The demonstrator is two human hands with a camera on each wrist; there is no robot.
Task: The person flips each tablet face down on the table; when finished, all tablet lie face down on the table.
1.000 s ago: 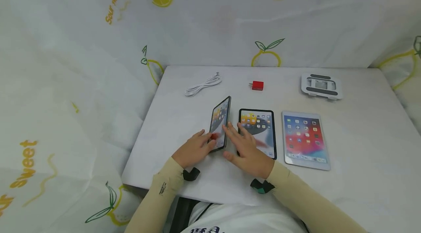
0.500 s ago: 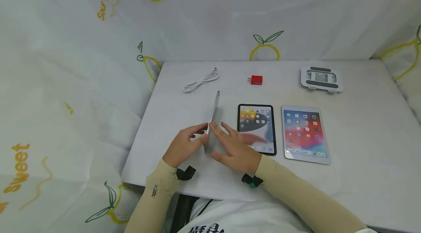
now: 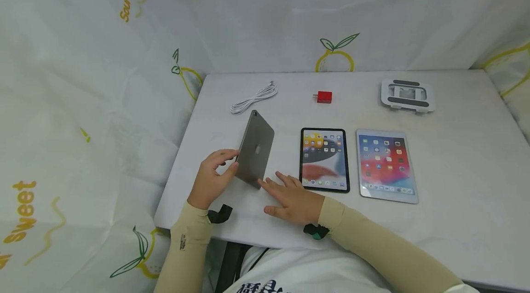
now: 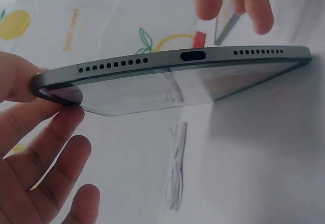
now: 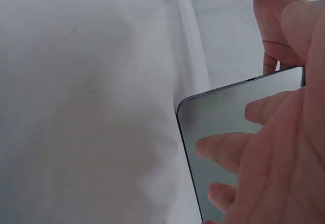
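A grey tablet [image 3: 257, 148] stands tilted on its long edge, its back facing right in the head view. My left hand [image 3: 212, 177] pinches its upper left edge between thumb and fingers; in the left wrist view the tablet's port edge [image 4: 167, 59] faces the camera and the thumb lies on its corner. My right hand [image 3: 293, 198] is spread with straight fingers close to the tablet's lower right corner; whether the fingertips touch it I cannot tell. Right of that hand lie a black-framed tablet [image 3: 325, 159] and a white-framed tablet [image 3: 387, 165], both face up with lit screens.
Toward the back of the white table [image 3: 455, 146] lie a bundled white cable [image 3: 254, 98], a red charger plug [image 3: 324, 97] and a folded white-and-grey stand [image 3: 407, 96]. A white printed sheet [image 3: 265, 17] hangs behind the table.
My left hand has turned the grey tablet from screen showing, through edge-on, to back showing, and moved it left. My right hand has shifted left and away from the black-framed tablet.
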